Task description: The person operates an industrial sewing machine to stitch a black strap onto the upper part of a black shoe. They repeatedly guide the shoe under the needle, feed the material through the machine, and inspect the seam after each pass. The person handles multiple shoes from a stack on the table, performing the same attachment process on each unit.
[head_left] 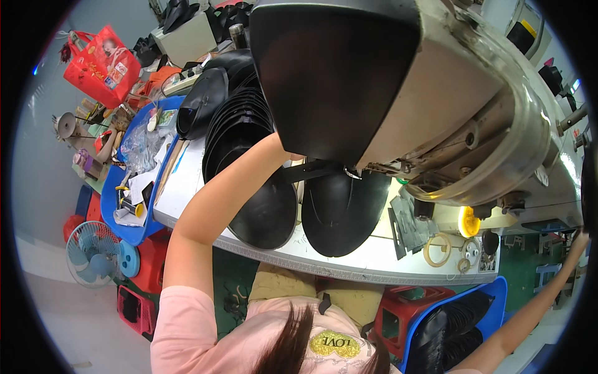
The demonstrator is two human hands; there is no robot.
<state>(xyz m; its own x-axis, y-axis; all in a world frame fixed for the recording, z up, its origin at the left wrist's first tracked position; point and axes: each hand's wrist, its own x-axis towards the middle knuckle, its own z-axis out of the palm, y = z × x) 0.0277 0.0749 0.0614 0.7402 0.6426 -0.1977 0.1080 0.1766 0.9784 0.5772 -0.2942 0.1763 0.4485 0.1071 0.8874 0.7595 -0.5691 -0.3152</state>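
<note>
A large sewing machine (461,143) fills the upper middle, its dark front (336,75) close to the camera. Beneath its needle area lies a black shoe upper (342,215), flat on the white table. My left hand (291,153) reaches in from the left beside the machine's front; its fingers are hidden behind that front. Left of the upper, another black shoe piece (265,212) lies below my left forearm, in front of a nested stack of black pieces (240,121). My right hand (580,242) is at the far right rim, by the machine's dark end; its fingers are too unclear to read.
On the table's right lie grey flat pieces (411,221), a tape roll (437,249) and a yellow spool (468,221). A blue bin (501,305) of black pieces stands below right. At left are a blue tray (128,230), a fan (92,254) and red stools (151,265).
</note>
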